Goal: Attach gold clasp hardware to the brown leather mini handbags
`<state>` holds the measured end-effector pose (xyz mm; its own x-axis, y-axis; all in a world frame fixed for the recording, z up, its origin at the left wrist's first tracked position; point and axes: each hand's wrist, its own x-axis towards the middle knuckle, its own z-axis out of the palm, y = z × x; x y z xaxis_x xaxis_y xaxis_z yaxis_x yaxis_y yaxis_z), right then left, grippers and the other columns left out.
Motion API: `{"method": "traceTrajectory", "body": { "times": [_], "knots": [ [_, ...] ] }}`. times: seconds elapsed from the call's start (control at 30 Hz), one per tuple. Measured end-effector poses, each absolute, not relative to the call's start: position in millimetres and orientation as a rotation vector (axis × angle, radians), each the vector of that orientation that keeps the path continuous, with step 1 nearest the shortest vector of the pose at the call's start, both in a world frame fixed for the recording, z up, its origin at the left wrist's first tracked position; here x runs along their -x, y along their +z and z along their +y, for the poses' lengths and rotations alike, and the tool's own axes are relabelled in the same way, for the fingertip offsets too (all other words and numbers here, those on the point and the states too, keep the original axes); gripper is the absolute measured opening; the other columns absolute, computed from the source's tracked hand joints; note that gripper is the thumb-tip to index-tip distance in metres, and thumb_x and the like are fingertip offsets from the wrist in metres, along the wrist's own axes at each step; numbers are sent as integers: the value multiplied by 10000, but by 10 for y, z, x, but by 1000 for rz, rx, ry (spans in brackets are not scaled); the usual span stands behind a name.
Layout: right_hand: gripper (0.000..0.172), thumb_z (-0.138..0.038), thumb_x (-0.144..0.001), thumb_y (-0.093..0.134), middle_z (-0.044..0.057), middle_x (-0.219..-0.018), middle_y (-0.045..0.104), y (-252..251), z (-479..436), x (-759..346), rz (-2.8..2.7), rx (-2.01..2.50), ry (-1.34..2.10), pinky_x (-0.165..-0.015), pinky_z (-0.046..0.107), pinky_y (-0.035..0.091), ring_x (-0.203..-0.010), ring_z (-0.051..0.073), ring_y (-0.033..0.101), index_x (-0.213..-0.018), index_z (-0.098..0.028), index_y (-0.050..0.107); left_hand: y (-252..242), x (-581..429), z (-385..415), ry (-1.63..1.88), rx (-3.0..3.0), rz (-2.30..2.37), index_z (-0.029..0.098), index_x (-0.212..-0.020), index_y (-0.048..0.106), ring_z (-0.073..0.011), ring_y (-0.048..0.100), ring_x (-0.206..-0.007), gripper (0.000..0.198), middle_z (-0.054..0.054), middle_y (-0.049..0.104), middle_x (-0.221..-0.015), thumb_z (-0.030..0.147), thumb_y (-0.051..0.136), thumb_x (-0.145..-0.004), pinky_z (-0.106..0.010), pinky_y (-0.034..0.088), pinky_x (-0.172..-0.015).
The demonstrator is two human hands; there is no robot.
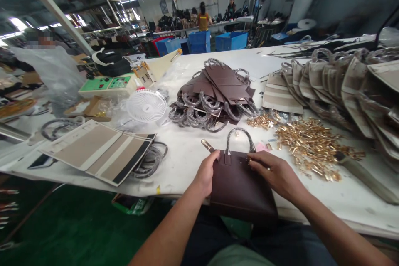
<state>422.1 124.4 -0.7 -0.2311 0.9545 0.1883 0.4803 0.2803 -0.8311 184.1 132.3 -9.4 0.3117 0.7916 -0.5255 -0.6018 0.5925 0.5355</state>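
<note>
A dark brown bag panel (243,183) with a plastic-wrapped handle (240,131) rests at the table's front edge and over my lap. My left hand (207,172) grips its upper left edge, thumb on top, beside a strap with a gold metal plate (207,145). At the base of the handle's right end, my right hand (269,170) has its fingers pinched together against the panel; whatever is between the fingertips is too small to make out. Gold metal pieces (311,145) lie heaped to the right of my right hand.
Brown panels with wrapped handles (218,87) are piled mid-table. Beige panels stand in a row (330,79) at the right and lie stacked (102,149) at the left. A white fan (146,106), a green-topped box (107,84) and a dark-handled tool (368,178) also lie about.
</note>
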Motion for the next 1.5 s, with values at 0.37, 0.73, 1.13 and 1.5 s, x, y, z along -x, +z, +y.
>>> {"method": "traceTrajectory", "body": {
  "times": [0.37,0.73,1.13,1.5],
  "knots": [
    [221,-307,-1057,575,73,-1122,724,-89,1296,-4179,-2090,1205,605,-876,339,581,-997,238,717,-1188,-237,739,-119,-1771,1325,744,-230,635,63,-1180,729,-309,767,-946,424,-188,787,-978,410,647,-950,-421,546,-995],
    [252,-287,-1081,533,91,-1079,719,-94,1372,-4102,-2268,1115,552,-790,327,592,-932,228,722,-1231,-207,719,-136,-1765,1312,682,-166,505,56,-1201,722,-326,753,-1037,523,-208,779,-1065,499,516,-1016,-452,509,-1064],
    [346,-233,-1041,524,86,-1117,715,-21,1496,-4160,-2428,1089,615,-817,341,587,-969,234,709,-1362,-249,654,-216,-1784,1292,772,-197,502,69,-1192,732,-350,751,-1056,511,-208,783,-1055,516,637,-963,-474,520,-1062],
    [230,-256,-1051,538,84,-1065,729,-120,1507,-4176,-2466,1130,536,-782,322,583,-918,227,721,-1218,-230,694,-175,-1790,1336,787,-193,564,66,-1127,755,-350,752,-1049,453,-202,787,-1038,474,639,-967,-474,536,-1046]
  ]
}}
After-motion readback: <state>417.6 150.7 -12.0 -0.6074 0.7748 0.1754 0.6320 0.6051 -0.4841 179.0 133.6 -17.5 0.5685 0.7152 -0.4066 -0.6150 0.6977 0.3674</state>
